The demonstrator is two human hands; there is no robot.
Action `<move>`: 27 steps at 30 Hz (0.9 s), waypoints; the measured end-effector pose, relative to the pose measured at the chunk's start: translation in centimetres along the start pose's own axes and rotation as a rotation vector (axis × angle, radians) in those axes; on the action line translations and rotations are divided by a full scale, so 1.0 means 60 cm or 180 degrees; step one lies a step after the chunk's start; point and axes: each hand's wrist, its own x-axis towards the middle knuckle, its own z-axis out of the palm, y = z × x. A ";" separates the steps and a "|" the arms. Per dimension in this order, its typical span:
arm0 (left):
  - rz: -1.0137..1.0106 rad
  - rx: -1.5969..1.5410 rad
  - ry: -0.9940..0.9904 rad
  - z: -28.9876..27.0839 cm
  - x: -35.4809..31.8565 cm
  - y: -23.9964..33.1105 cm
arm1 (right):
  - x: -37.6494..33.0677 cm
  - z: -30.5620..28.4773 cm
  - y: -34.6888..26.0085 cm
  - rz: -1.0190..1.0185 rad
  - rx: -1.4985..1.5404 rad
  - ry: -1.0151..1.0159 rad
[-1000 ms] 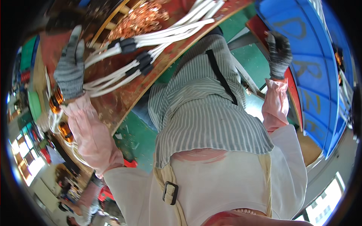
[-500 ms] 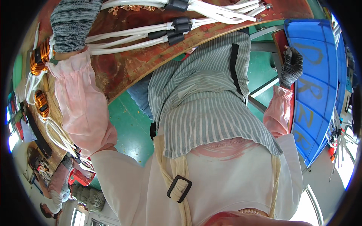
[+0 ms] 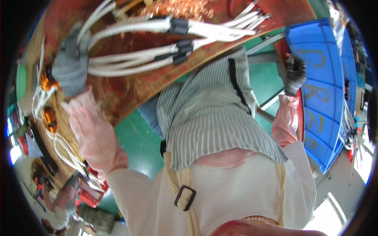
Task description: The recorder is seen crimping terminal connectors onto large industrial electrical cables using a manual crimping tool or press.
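Note:
My left hand point(image 3: 72, 67), in a grey knitted glove, is over the left part of the red-brown worktable point(image 3: 130, 88). Its fingers are closed around white cables point(image 3: 138, 27) that run right across the table, with black sleeves point(image 3: 179, 26) partway along. A second bunch of white cables point(image 3: 130, 55) lies nearer me, its left ends beside the same hand. Off to the right, my gloved right hand point(image 3: 295, 74) is low beside a blue plastic bin point(image 3: 315, 86). Its fingers are curled, and what they hold, if anything, is hidden.
Copper terminals point(image 3: 183, 10) are heaped at the table's far side. Copper-wound coils point(image 3: 49, 119) with white leads point(image 3: 65, 149) sit along the left. A metal frame point(image 3: 269, 43) stands between table and bin. Another person point(image 3: 65, 200) is at the lower left.
My left hand has come nearer and slightly right, and the cables have shifted with it. More copper terminals show at the far side. My right hand stays beside the bin, still curled.

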 end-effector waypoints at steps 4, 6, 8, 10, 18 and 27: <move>0.0435 -0.0511 0.0571 0.030 -0.035 -0.054 | -0.023 0.037 -0.050 -0.0326 0.0362 -0.0068; 0.0184 -0.0612 0.0278 0.020 -0.047 -0.064 | -0.033 0.078 -0.119 -0.0268 0.0420 -0.0401; 0.0385 -0.0314 0.0366 0.008 -0.046 -0.058 | -0.043 0.144 -0.194 -0.0676 0.1380 -0.0768; 0.0398 -0.0434 0.0495 0.015 -0.047 -0.056 | -0.049 0.200 -0.225 -0.0941 0.0927 -0.1699; -0.0708 -0.0510 0.0139 0.064 -0.052 -0.077 | -0.021 0.303 -0.246 -0.0460 0.1490 -0.2036; -0.0209 0.0162 0.0578 0.091 -0.067 -0.150 | 0.004 0.337 -0.259 -0.0750 0.0900 -0.2191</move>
